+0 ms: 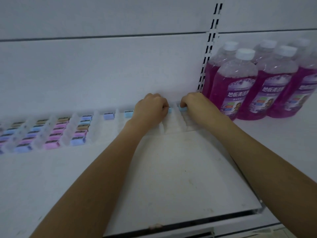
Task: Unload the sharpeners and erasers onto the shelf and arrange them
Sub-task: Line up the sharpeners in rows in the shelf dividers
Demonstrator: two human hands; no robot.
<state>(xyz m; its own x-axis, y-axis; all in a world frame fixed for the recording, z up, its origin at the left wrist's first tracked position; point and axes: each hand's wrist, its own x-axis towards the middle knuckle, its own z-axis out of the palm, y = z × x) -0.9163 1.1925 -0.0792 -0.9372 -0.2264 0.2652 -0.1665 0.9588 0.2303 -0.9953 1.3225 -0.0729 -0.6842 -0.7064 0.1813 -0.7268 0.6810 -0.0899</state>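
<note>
Head view, left hand (151,109) pinching blue sharpener (170,110), right hand (194,103) pinching second sharpener (182,109)

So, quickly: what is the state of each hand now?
Left hand: grips a blue sharpener, mostly hidden.
Right hand: pinches a second blue sharpener.

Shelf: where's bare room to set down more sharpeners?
Free: lanes in front of the lone purple sharpener and lone blue sharpener; bare shelf front between the forearms. Crowded: filled left lanes; floor cleaner bottles right.
</note>
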